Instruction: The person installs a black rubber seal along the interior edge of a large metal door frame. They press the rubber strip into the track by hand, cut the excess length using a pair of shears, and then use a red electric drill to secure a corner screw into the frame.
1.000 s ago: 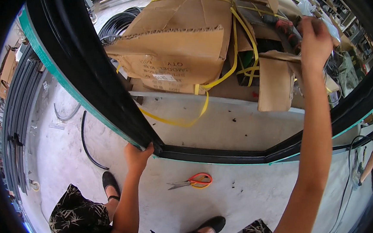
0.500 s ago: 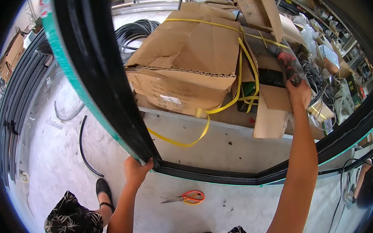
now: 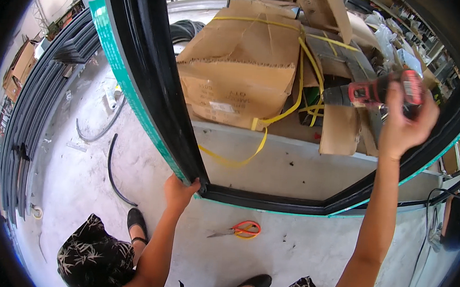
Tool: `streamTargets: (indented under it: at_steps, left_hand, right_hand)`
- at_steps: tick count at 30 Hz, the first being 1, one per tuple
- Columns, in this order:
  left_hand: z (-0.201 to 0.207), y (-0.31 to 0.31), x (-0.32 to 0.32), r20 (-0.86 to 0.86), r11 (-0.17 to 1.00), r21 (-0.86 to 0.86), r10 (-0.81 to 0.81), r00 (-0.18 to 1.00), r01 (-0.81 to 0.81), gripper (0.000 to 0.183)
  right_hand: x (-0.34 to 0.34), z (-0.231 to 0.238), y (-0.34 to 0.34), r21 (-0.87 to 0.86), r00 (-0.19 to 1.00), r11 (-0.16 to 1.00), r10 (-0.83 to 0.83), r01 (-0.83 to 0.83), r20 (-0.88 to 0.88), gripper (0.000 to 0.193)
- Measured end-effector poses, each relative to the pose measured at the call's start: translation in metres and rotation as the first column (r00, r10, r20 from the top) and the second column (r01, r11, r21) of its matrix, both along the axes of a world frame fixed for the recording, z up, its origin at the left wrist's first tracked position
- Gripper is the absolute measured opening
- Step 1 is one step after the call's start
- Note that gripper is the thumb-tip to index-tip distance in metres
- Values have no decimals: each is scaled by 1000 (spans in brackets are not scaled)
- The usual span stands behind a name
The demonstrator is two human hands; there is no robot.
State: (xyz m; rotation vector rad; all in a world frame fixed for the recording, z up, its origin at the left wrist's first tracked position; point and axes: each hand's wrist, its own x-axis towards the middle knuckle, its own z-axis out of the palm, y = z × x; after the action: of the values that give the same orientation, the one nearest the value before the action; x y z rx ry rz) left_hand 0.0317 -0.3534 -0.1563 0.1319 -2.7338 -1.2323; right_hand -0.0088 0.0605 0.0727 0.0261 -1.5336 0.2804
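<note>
My left hand (image 3: 179, 194) is closed around the lower left corner of a large black window or door frame (image 3: 146, 79). Green film runs along the frame's outer edge. In my right hand (image 3: 413, 127) is a red and black cordless drill (image 3: 366, 93), gripped by its handle. It is raised inside the frame's opening, near the right side bar, with its front end pointing left. Behind the frame, a big brown cardboard box (image 3: 234, 85) shows through the opening. Loose yellow strapping (image 3: 301, 74) hangs over it.
Orange-handled scissors (image 3: 246, 229) lie on the floor close to my feet. Left of the frame are a curved black strip (image 3: 112, 170) and a stack of long dark profiles (image 3: 28, 129). Cluttered shelves (image 3: 419, 29) stand at the far right, and a black cable (image 3: 426, 226) trails below them.
My right hand has lifted the drill off the cardboard pile and swung it right and nearer. The drill has turned to point left. My left hand keeps its hold on the frame.
</note>
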Motion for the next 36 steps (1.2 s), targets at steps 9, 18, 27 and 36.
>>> streamTargets:
  at_steps: [9,18,27,36]
  left_hand:
    - [7,14,-9,-51,998,61,-27,998,31,31]
    - [16,2,-10,25,998,58,-28,999,27,28]
    - [13,4,-10,62,999,40,-1,998,-2,28]
    - [4,6,-3,46,1000,27,-8,999,7,19]
  right_hand:
    - [73,-145,-112,-976,-52,-35,997,216,-47,39]
    - [90,-247,-178,-734,-191,-214,884,645,-426,48]
    - [77,-274,-229,-668,-104,-284,872,688,-478,46]
    - [101,-273,-241,-911,-234,-85,953,403,-192,42]
